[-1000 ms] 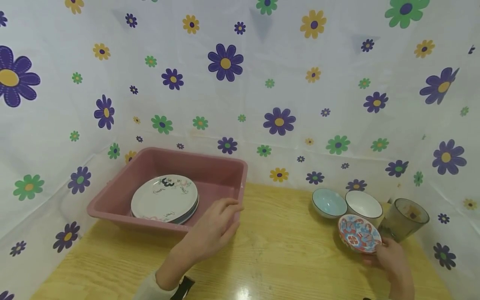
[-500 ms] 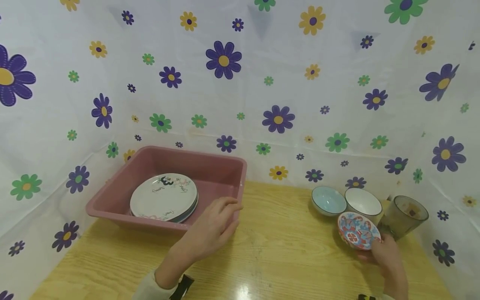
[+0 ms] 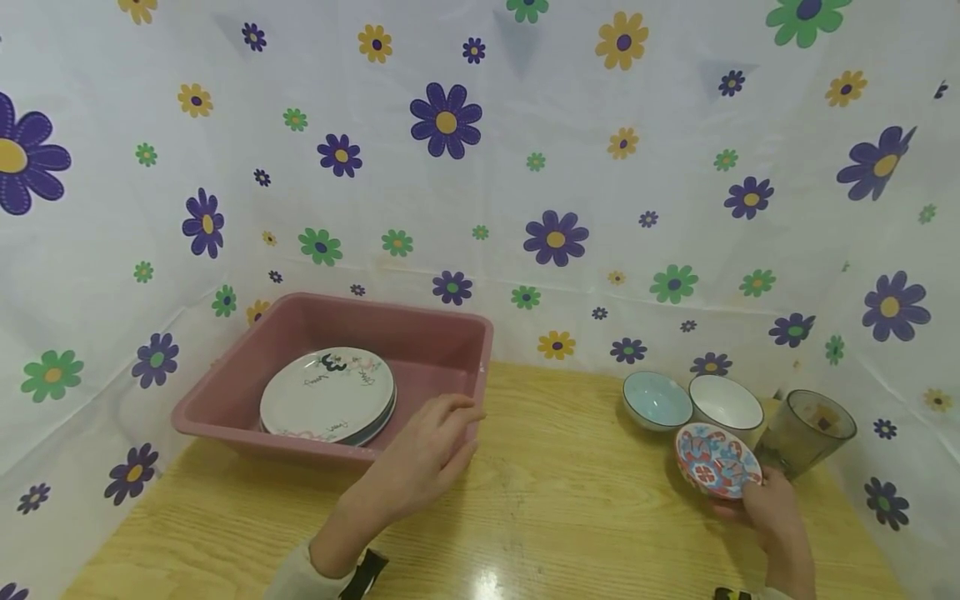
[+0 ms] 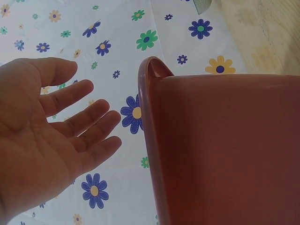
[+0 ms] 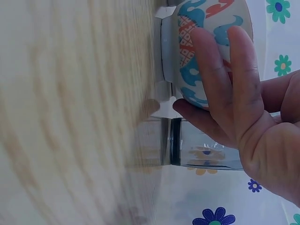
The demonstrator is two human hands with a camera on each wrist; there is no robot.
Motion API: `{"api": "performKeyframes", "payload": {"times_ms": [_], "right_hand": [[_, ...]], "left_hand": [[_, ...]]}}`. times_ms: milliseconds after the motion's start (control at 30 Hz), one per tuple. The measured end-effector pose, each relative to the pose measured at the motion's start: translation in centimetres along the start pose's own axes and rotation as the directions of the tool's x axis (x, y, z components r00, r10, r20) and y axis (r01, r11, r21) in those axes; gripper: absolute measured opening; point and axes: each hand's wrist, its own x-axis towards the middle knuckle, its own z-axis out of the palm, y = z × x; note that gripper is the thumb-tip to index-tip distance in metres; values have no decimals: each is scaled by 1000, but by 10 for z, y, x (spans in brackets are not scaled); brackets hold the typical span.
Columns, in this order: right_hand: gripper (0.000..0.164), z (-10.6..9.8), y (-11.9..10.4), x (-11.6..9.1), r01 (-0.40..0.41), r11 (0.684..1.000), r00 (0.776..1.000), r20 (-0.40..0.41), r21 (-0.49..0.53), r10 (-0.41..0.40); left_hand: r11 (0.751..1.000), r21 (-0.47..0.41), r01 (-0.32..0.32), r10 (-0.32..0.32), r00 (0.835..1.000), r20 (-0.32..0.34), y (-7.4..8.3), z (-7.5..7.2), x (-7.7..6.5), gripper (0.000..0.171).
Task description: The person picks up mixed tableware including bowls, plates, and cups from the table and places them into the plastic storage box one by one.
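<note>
My right hand grips a small bowl with a red and blue pattern, thumb at the rim and fingers along its outer side. In the right wrist view, the patterned bowl is tilted close over the wooden table. A light blue bowl and a white bowl stand just behind it. My left hand, its fingers relaxed, is by the near right corner of a pink basin. The left wrist view shows that hand holding nothing, apart from the basin.
Stacked plates lie inside the basin, a white one with a floral print on top. A dark tinted glass stands at the right, next to my right hand. A flower-printed sheet hangs behind and beside the wooden table.
My right hand shifted slightly left and up early on, still gripping the patterned bowl. The left hand stayed put. The whole view moved a little.
</note>
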Motion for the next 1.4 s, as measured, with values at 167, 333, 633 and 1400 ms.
{"api": "performKeyframes", "payload": {"times_ms": [167,333,633,1400], "right_hand": [[62,-1,0,0,1,999,1000,-3,40,0],[61,-4,1,-1,8,999,1000,-8,36,-8],[60,-9,-4,-7,7,1000,1000,-14,-23,-7],[58,-12,-35,-22,48,998,998,-41,-34,-50]], "left_hand": [[1000,1,0,0,1000,0,0,1,0,30],[1000,6,2,-2,1000,6,-1,1,0,30],[1000,6,3,-3,1000,19,-1,2,1,31],[1000,-3,-9,9,1000,17,-1,2,0,30]]}}
